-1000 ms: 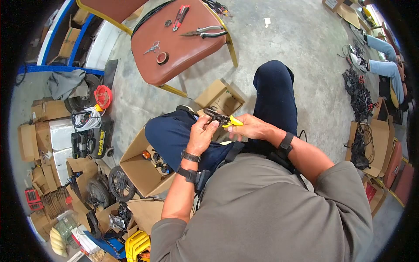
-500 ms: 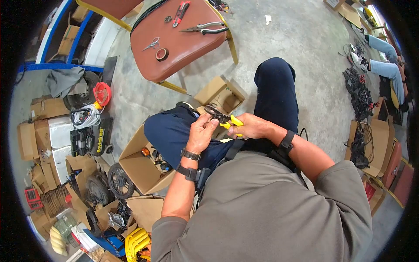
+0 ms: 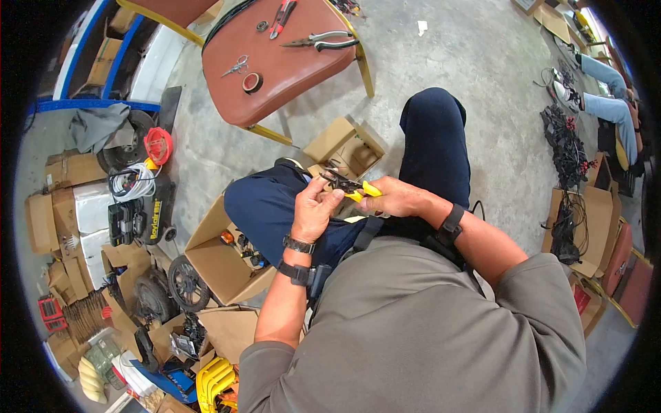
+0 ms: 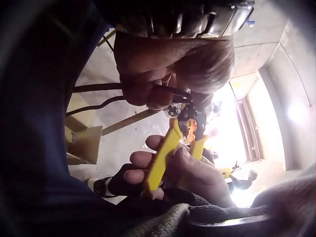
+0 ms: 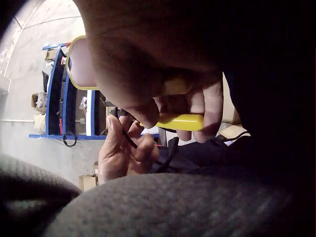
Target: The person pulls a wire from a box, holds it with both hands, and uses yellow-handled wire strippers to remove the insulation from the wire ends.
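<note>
Over the lap, my right hand grips a pair of wire strippers by its yellow handles. The dark metal head points toward my left hand, which pinches a thin black cable between thumb and fingers. In the left wrist view the cable runs through the fingers toward the tool's head, and the two yellow handles stand apart in the right hand. The right wrist view shows a yellow handle under curled fingers and the left hand close by with the black cable. Fingers partly hide the cable's end.
A brown chair ahead bears scissors, a tape roll, long-nose pliers and a red cutter. Open cardboard boxes stand near the knees. Wheels and cartons crowd the left; a seated person is far right.
The head view has shifted slightly, with the chair now a little farther up and left. Both hands keep their holds over the lap, with only small shifts of the wire strippers.
</note>
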`<action>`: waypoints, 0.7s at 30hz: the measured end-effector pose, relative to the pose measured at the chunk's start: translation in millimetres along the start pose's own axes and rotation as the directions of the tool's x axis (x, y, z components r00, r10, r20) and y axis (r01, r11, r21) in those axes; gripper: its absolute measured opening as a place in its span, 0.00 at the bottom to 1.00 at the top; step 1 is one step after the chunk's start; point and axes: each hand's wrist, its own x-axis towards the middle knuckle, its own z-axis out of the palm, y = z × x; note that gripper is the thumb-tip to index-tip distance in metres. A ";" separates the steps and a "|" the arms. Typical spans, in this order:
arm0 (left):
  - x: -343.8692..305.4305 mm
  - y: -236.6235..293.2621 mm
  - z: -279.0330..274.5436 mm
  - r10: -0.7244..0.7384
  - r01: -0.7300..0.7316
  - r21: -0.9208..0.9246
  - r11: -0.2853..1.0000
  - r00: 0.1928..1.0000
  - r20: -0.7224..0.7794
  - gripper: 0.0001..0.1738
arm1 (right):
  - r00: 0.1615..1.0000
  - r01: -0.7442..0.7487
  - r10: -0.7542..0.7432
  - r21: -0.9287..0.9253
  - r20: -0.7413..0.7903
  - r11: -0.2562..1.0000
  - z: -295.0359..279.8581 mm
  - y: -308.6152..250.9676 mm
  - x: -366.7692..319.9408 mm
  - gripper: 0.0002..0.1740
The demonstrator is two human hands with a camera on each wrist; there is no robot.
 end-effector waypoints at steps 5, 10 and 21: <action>-0.5 -0.4 -3.5 -0.027 0.027 0.022 0.999 1.000 0.014 0.24 | 0.999 -0.024 0.024 -0.001 0.023 1.000 -1.2 -1.9 -0.2 0.16; -1.9 6.9 -0.2 -0.025 0.026 -0.017 1.000 0.999 0.039 0.26 | 1.000 0.015 -0.016 -0.118 -0.007 0.993 -4.0 -7.8 -2.4 0.15; -1.7 13.0 0.7 -0.038 0.037 0.036 0.999 0.999 0.029 0.24 | 0.996 0.064 -0.075 -0.177 -0.057 0.982 -0.8 -8.8 -2.4 0.15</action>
